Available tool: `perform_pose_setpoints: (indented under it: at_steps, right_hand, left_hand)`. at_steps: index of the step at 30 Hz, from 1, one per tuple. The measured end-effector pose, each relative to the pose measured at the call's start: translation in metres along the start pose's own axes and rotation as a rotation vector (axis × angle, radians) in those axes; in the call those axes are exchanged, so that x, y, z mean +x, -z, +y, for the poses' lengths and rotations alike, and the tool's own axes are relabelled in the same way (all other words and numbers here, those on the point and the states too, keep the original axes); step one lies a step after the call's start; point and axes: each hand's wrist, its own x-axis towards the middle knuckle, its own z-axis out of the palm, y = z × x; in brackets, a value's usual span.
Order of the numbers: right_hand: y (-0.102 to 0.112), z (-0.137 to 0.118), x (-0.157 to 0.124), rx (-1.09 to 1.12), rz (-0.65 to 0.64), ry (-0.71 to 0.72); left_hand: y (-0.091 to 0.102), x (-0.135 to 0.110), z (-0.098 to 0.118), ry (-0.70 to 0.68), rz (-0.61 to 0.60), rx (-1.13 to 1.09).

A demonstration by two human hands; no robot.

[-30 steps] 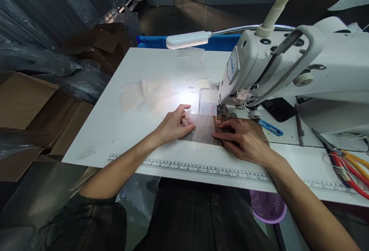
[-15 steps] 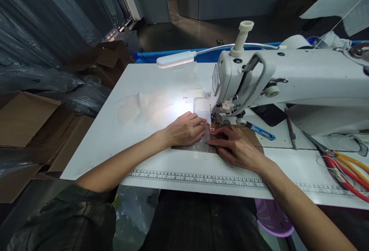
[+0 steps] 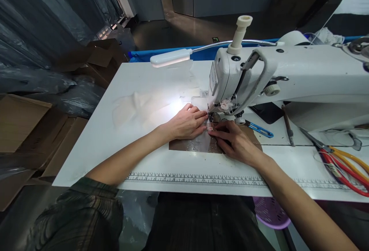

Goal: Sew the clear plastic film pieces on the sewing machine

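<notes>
Sewing workshop, garment-factory type. Industrial white sewing machine (image 3: pixel 276 74) on the right half of a white bench (image 3: pixel 115 128), gooseneck lamp (image 3: pixel 170 57) lit over it, printed ruler (image 3: pixel 198 180) along the bench's near edge. Cardboard boxes (image 3: pixel 25 128) stacked off the left edge, plastic sheeting (image 3: pixel 43 24) beyond, bare concrete floor (image 3: pixel 184 28) behind.

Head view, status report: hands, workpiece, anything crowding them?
Left hand and right hand flat on the brown piece, fingertips at the sewing machine needle. Blue snips lie right of them, apart.
</notes>
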Motion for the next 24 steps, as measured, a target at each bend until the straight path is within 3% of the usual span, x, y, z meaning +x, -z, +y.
perform_pose_setpoints:
  at_steps: [13, 24]
  right_hand:
    - [0.001, -0.003, 0.001, 0.019, -0.001, -0.04]
    - [0.002, -0.002, 0.0, -0.016, -0.007, -0.035]
  left_hand:
    - [-0.013, -0.004, 0.001, 0.085, 0.064, -0.112]
    - [-0.011, -0.004, 0.009, 0.118, 0.061, -0.075]
